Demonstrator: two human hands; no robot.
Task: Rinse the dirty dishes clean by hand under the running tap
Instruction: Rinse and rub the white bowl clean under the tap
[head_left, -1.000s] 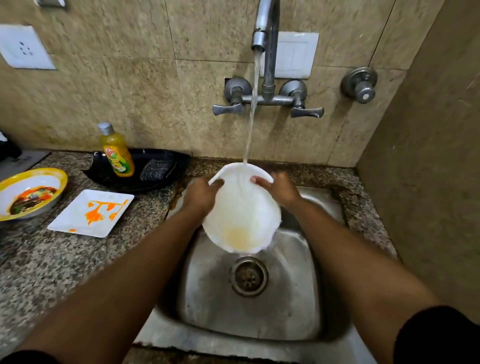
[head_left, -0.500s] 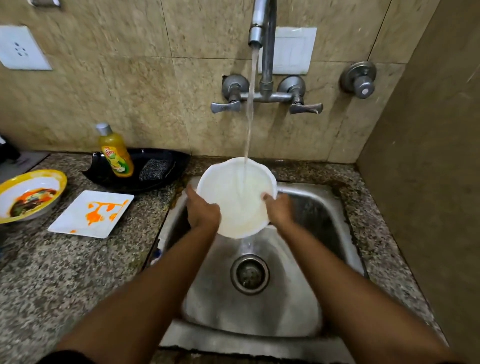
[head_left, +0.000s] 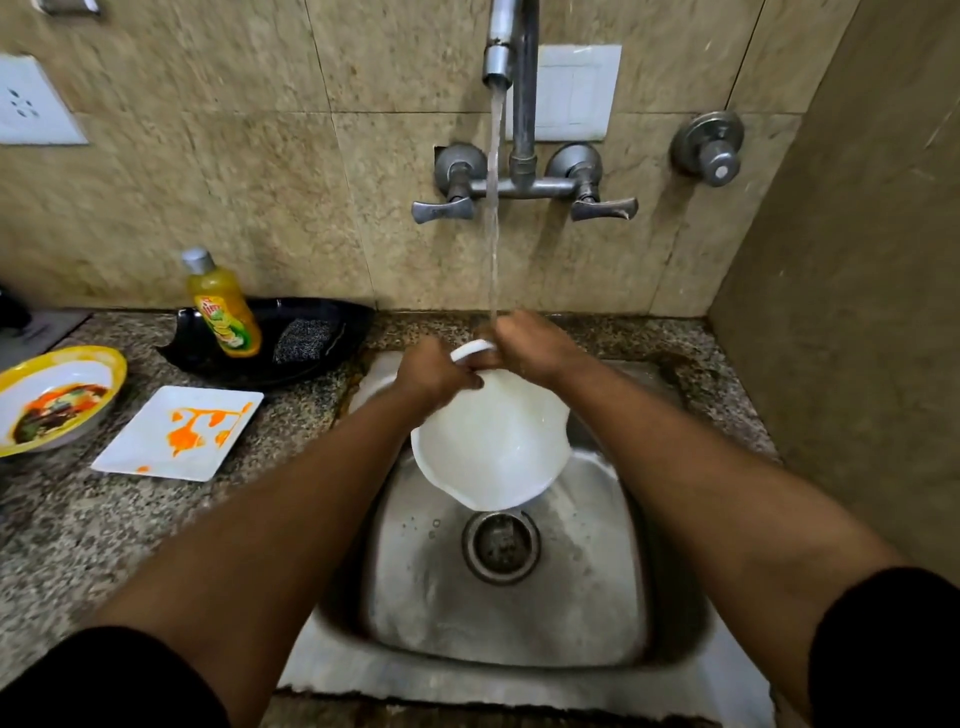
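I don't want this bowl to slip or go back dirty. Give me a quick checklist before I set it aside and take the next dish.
1. Tap water running: ok.
2. Left hand and right hand both grip the white bowl at its upper rim: ok.
3. Bowl held over the sink, tilted toward the drain: ok.
4. Visible inside of the bowl free of stains: ok.
5. Bowl's outside clean: cannot tell, hidden.
6. Next dishes waiting: the stained square plate and yellow-rimmed bowl sit dirty on the counter: ok.
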